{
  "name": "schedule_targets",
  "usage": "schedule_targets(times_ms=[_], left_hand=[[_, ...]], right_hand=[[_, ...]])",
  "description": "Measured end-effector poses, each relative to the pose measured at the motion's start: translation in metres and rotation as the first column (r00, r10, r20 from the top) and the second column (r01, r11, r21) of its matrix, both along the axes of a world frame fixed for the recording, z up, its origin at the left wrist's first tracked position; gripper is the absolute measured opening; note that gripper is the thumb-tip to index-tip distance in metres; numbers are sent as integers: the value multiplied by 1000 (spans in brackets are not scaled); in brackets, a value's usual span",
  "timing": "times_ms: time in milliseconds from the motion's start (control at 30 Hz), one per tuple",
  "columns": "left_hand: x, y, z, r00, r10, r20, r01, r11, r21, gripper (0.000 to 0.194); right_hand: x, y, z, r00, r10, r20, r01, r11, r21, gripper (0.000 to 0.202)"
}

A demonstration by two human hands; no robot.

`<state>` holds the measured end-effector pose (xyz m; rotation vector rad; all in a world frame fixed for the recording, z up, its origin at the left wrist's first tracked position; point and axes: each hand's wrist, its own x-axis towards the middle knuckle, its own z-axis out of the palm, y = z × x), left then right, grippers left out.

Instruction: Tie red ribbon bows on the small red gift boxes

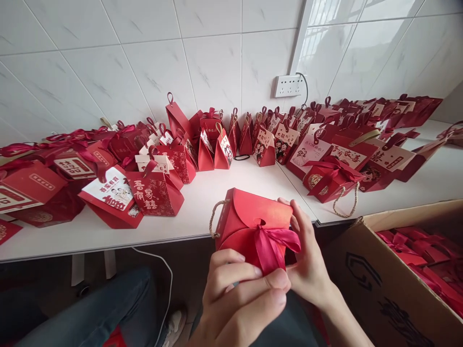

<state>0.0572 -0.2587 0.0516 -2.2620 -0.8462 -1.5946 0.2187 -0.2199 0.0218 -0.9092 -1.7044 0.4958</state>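
Holding the red box [257, 208], left hand [237, 299] hides its bottom.

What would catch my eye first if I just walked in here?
Probably the bright red box with its magenta bow, front and centre between the person's left hand and right hand. Behind it, crowds of red gift boxes spread across the white tabletop along the tiled wall. At the lower right, an open cardboard carton holds more red, ribboned packages.
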Motion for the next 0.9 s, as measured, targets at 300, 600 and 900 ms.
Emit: schedule_targets(times_ms=[300, 600, 900], left_hand=[[1, -2, -3, 1000, 21, -2, -21, 1000, -19, 22], [-12, 25, -6, 958, 113, 263, -101, 993, -59, 26], [-20, 122, -63, 944, 273, 187, -90, 755, -649, 18]], right_hand=[[2, -2, 1, 1000, -16, 1, 16, 1000, 2, 96], [13, 1, 4, 994, -51, 100, 44, 996, 77, 92], [34, 16, 4, 753, -138, -643, -244, 849, -468, 60]])
